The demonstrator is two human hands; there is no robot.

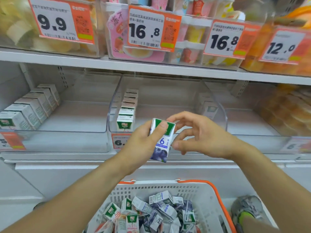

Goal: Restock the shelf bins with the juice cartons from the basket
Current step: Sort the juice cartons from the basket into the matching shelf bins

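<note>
Head view: we hold one blueberry carton [161, 140] in the left hand [141, 142], fingers wrapped round it, long axis near upright, tilted. Right hand [200, 137] hovers just beside it, fingers loosely spread, holding nothing. Middle bin [168, 105] lies directly behind, mostly bare right of its carton row [127, 113]. Basket [193, 194] sits below.

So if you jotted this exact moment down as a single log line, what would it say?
left hand: grips blueberry carton | right hand: open beside it | middle bin: one carton row | basket: many cartons left
</note>
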